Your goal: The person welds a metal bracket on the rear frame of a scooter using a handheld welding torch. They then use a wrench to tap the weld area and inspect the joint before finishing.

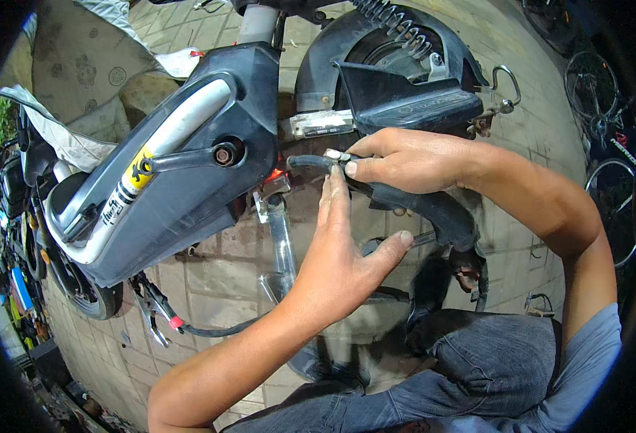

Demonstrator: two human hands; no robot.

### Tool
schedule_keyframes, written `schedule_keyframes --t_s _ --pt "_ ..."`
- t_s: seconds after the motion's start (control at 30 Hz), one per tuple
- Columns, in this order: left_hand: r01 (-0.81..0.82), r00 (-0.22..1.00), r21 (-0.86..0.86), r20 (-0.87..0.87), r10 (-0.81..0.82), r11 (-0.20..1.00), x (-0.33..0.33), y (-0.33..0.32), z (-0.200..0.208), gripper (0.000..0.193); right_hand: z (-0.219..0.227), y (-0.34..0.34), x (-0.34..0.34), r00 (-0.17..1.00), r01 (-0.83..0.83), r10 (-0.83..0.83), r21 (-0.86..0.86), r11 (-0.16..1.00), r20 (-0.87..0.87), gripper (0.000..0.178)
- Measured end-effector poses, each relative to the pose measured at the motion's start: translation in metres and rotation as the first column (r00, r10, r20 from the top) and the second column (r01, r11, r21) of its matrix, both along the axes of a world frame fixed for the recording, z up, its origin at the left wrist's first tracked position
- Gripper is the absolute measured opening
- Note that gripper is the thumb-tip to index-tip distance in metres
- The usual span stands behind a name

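My right hand (pixel 419 160) is closed, thumb and index finger pinching a black curved tube-like part (pixel 309 161) near its left end. A small whitish piece (pixel 336 154) shows at the fingertips; I cannot make out its kind. My left hand (pixel 347 256) has its fingers stretched up to that same spot, touching the black part, with the thumb spread away. Left of both hands lies the grey and white scooter-like electric bike (pixel 195 173), its bare crank arm (pixel 181 160) pointing left. Beyond my hands is its wheel (pixel 390 58) under a black mudguard.
A pair of pliers (pixel 152 317) lies at the lower left, near a black cable (pixel 224 332) with a red band. A chrome tube (pixel 282 238) stands below the bike body. A patterned cloth (pixel 80 65) is at the upper left. Parked bicycles (pixel 592 86) line the right side.
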State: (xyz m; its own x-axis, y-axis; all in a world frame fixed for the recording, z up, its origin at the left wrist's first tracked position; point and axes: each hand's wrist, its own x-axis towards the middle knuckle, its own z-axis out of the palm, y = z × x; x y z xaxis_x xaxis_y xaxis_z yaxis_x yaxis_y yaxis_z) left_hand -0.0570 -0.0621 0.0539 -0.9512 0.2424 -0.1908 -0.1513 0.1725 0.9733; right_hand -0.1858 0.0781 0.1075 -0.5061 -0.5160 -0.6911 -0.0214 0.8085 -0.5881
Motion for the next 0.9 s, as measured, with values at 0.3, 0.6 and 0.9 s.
schedule_keyframes --t_s 0.3,0.6,0.9 --pt "-0.061 0.997 -0.049 -0.043 0.059 0.997 -0.002 -0.002 0.002 0.102 -0.004 -0.005 0.001 0.973 0.194 -0.177 -0.105 0.975 0.151 0.043" --pt "-0.068 0.997 -0.053 -0.042 0.066 0.996 0.0 -0.002 -0.002 0.106 -0.014 -0.009 -0.002 0.955 0.261 -0.242 -0.098 0.96 0.175 0.036" --pt "-0.084 0.99 0.001 -0.115 0.083 0.996 -0.003 0.001 -0.013 0.107 -0.018 -0.005 -0.002 0.97 0.215 -0.198 -0.126 0.968 0.138 0.035"
